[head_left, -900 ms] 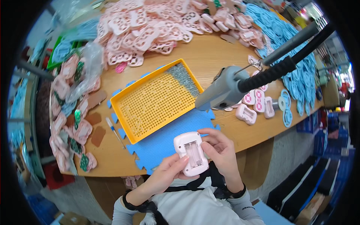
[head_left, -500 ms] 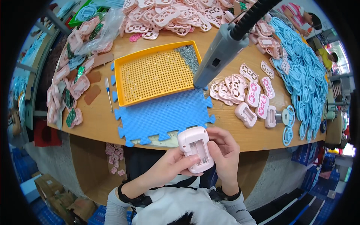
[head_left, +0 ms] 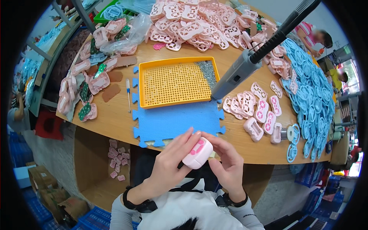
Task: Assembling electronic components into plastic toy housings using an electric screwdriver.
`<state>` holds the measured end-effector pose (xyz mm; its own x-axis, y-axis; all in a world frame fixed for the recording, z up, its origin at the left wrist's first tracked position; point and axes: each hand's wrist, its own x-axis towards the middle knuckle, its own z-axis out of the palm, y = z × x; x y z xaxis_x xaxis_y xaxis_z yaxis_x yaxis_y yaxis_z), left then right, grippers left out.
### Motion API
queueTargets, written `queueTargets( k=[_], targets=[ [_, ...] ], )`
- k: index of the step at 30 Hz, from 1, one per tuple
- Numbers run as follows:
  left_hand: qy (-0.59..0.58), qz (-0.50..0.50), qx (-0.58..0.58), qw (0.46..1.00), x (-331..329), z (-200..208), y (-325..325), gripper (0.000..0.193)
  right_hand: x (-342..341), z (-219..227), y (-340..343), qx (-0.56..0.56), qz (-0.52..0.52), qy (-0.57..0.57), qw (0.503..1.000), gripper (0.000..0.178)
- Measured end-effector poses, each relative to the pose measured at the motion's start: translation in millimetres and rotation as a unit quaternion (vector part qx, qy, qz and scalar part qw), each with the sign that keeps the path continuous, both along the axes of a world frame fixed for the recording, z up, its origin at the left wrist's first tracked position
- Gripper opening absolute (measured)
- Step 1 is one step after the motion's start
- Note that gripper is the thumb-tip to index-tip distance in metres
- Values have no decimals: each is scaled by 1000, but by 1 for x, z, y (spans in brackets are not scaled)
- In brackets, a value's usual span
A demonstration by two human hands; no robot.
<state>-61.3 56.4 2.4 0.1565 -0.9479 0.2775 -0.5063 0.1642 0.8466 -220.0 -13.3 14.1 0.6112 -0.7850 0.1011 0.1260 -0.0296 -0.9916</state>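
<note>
head view: left hand (head_left: 166, 165) curled round pale pink casing (head_left: 199, 158), patterned side up; right hand (head_left: 229, 165) loosely spread, fingers at casing's far edge, thumb clear; blue mat (head_left: 176, 122) beyond

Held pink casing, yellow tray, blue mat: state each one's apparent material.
Held pink casing: likely hard plastic, smooth with soft sheen. Yellow tray: probably rigid plastic, satin, evenly coloured, regular holes. Blue mat: apparently foam, matte, finely textured, puzzle-cut edges.
</note>
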Motion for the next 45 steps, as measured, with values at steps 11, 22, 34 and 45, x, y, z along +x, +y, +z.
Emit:
queueTargets(
  k=[11,22,34,45],
  targets=[
    [-296,54,-113,947,26,0,36,65,22,-6,53,174,-9,-23,984,46],
    [-245,-157,-92,952,20,-14,58,70,-7,-38,82,152,-51,-5,987,34],
    [-97,-30,126,987,84,-59,106,64,43,-56,48,174,98,87,976,44],
    [66,286,429,854,179,-323,195,43,-5,-77,6,-123,-196,235,944,17]
  ],
)
